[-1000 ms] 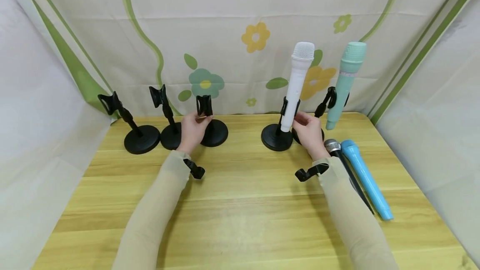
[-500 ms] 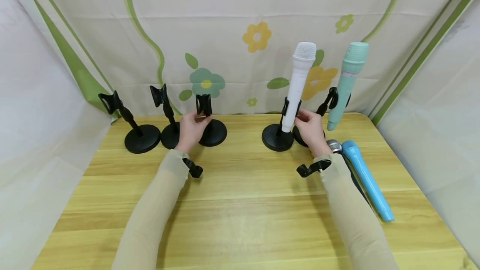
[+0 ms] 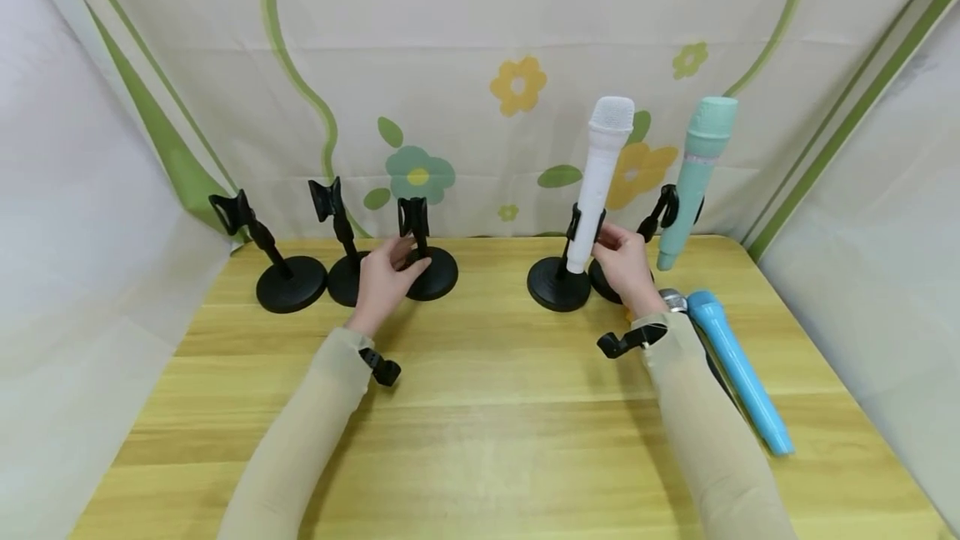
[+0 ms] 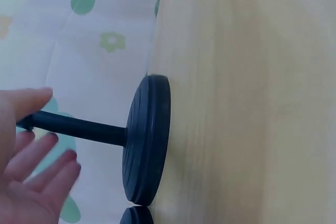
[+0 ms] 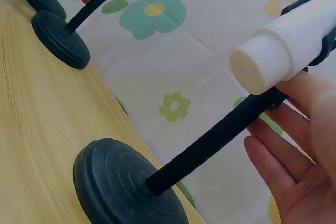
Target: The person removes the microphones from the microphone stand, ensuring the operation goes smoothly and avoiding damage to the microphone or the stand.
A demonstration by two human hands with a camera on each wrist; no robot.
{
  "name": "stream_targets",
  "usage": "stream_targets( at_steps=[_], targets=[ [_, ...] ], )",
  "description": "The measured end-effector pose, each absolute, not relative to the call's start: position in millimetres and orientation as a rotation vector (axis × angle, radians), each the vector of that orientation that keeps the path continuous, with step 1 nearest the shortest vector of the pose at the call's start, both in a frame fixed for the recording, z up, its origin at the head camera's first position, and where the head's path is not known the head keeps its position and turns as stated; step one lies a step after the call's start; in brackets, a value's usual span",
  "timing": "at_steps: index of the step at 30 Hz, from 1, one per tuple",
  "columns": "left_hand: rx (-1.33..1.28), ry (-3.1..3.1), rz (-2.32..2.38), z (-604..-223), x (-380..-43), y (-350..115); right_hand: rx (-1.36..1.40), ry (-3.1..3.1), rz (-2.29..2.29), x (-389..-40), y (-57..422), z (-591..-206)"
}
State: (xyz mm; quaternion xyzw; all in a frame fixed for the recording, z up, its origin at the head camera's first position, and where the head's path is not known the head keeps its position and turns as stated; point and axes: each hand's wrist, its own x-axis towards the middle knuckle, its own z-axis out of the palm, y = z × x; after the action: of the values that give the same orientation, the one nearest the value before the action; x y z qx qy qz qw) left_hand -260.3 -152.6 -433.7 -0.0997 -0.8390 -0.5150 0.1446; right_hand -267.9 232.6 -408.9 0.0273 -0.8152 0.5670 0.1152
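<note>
My left hand is around the pole of a black microphone stand, its thumb and fingers spread apart in the left wrist view. That stand's clip holds no microphone. On the right, a white microphone leans in the clip of another black stand. My right hand pinches this stand's neck just under the clip, between thumb and index finger; the other fingers are loosely bent in the right wrist view. Behind that hand, a mint-green microphone sits in a stand whose base is partly hidden.
Two more black stands with bare clips stand at the left. A blue microphone lies on the wooden table at the right, beside a silver-headed black microphone mostly hidden by my right sleeve. A flowered cloth hangs behind.
My left hand has loosened from the stand's neck and moved slightly down, its fingers spreading. The right hand stays at the white microphone's stand. The head view has tilted up slightly.
</note>
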Motion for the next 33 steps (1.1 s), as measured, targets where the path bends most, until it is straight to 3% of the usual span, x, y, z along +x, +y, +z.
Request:
stream_targets(
  at_steps=[9, 15, 33],
  targets=[
    [-0.111, -2.205, -1.594, -431.6, -219.4, -155.9, 0.075, -2.356, 1.683, -268.9, 234.5, -409.3],
    [-0.128, -2.075, -1.642, -433.8, -198.3, -148.2, 0.087, -2.325, 1.660, -265.1, 234.6, -410.9],
    [-0.575, -2.290, -1.720, -444.3, -172.5, -90.9, 0.391, -2.227, 1.821, -211.5, 195.9, -400.3]
  ],
)
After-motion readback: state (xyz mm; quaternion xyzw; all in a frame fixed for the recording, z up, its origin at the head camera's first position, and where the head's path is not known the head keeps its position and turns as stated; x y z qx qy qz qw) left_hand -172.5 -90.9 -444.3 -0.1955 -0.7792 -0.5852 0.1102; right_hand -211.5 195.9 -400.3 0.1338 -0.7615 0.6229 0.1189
